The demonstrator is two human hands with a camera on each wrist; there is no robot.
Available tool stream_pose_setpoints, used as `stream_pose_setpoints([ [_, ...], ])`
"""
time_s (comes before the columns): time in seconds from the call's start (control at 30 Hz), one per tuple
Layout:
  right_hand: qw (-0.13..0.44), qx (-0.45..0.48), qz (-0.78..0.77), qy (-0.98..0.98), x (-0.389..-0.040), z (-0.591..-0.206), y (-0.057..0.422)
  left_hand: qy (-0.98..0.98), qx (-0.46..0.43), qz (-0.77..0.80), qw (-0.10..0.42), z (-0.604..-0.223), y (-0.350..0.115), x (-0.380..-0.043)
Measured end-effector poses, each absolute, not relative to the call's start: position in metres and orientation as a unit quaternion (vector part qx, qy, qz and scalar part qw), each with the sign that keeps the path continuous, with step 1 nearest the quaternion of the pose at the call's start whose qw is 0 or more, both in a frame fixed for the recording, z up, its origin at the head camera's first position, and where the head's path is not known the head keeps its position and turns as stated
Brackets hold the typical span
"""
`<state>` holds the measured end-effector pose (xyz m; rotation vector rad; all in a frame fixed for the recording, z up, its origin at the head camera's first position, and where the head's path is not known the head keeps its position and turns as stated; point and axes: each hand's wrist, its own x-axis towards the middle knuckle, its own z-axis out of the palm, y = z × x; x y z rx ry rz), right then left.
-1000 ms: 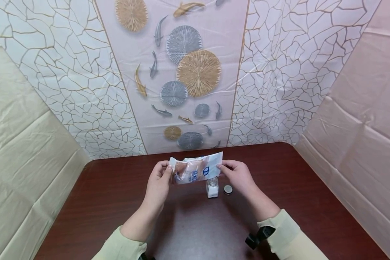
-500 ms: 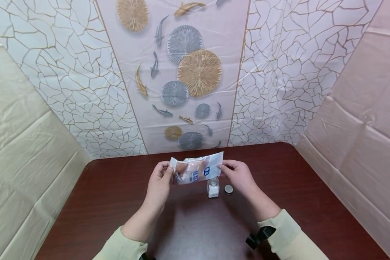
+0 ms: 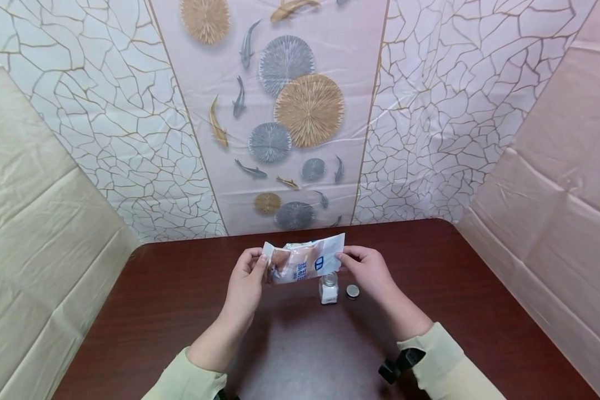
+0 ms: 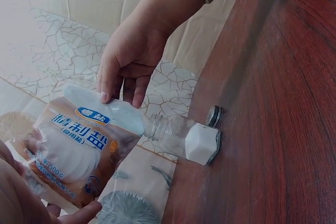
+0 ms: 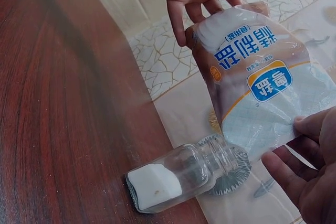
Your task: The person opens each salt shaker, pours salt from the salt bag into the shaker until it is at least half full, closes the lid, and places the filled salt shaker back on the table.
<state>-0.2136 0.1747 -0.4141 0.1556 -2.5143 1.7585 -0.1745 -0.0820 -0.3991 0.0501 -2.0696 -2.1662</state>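
A plastic bag of salt (image 3: 305, 262), printed in brown, white and blue, is held above the table in both hands. At its left end my left hand (image 3: 245, 284) grips it, thumb in front. My right hand (image 3: 369, 273) pinches the other end between thumb and fingers. Directly below that end stands an uncapped glass jar (image 3: 329, 290), upright. White salt (image 5: 155, 184) fills its lower part. In the right wrist view a corner of the bag lies at the jar's mouth; whether salt is flowing cannot be seen.
A round metal-coloured lid (image 3: 352, 291) lies on the table just right of the jar. White grains are scattered on the dark wooden table (image 5: 63, 129). Patterned cloth (image 3: 290, 128) hangs behind the table's far edge, with beige cloth at both sides.
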Motion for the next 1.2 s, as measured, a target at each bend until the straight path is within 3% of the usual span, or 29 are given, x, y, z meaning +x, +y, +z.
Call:
stream_pose_setpoints([
  [1.2,0.042,0.059,0.587,-0.807,-0.2143,-0.4159,0.1759,-0.697,0.012,-0.714,0.068,-0.3965,-0.0806,-0.1745],
])
